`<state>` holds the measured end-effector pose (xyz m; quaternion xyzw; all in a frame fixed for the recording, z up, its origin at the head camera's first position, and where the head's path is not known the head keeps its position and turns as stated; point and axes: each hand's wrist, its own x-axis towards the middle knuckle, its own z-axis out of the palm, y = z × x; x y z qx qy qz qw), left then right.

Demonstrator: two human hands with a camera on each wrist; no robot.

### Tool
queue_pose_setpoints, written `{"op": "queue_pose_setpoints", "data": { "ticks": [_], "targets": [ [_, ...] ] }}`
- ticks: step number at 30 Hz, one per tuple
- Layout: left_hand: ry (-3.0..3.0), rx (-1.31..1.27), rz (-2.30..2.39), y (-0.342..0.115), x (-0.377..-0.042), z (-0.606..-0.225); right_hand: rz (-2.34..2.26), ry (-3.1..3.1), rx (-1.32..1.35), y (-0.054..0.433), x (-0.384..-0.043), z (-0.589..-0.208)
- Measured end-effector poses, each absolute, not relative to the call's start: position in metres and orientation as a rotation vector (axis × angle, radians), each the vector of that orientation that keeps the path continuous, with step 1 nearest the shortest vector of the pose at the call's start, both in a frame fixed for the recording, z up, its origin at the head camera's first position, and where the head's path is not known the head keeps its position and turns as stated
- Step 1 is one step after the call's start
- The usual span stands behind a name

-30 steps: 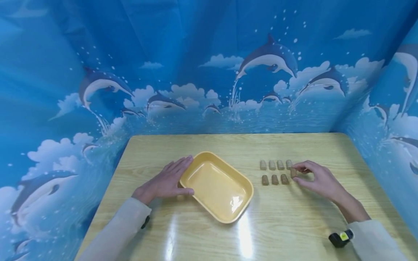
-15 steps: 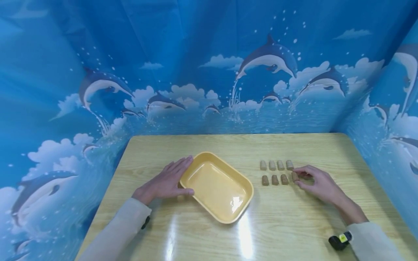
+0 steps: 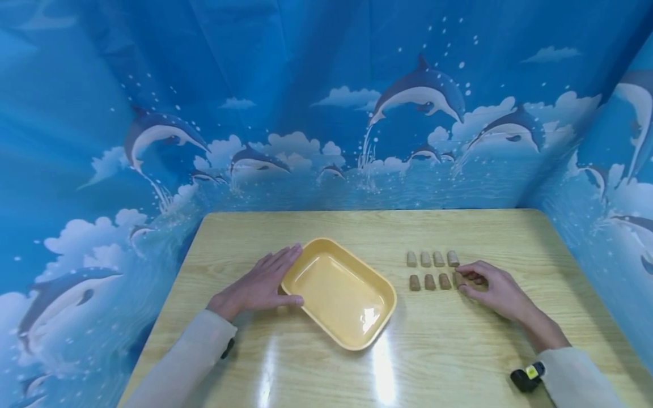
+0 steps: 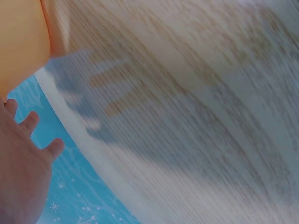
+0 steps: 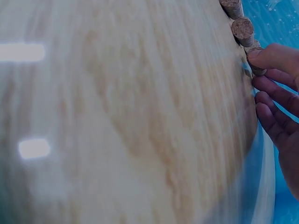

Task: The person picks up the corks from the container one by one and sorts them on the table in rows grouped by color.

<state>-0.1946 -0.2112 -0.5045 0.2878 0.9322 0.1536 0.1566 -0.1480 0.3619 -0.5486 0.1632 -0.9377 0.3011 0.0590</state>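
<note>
My left hand point(image 3: 260, 283) lies at the left side of a yellow rectangular tray point(image 3: 336, 294), fingers straight along its rim and thumb at its near side. In the left wrist view, part of the tray point(image 4: 23, 42) shows beyond the fingers. On the right, my right hand point(image 3: 495, 289) pinches a tapered cork point(image 5: 258, 71) between thumb and fingers, at the right end of the near row. Several brown corks point(image 3: 429, 281) line up to its left. Behind them runs a second row of lighter-looking corks point(image 3: 425, 259).
A pale wood-grain table point(image 3: 285, 374) carries everything, with glare spots near its front. A blue dolphin-print curtain point(image 3: 306, 113) hangs behind the table and down both sides. A black wrist device point(image 3: 528, 378) sits at the right cuff.
My right hand has come slightly toward the near side with the cork, which now stands in line with the near row. The left hand and tray have stayed put.
</note>
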Motion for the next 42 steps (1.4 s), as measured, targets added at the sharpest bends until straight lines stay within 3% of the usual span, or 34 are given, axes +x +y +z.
{"op": "queue_pose_setpoints", "data": {
  "ticks": [42],
  "targets": [
    [2.667, 0.830, 0.447, -0.2125, -0.1940, -0.5029, 0.895, -2.871, 0.478, 0.3585, -0.1475, -0.5471]
  ]
}}
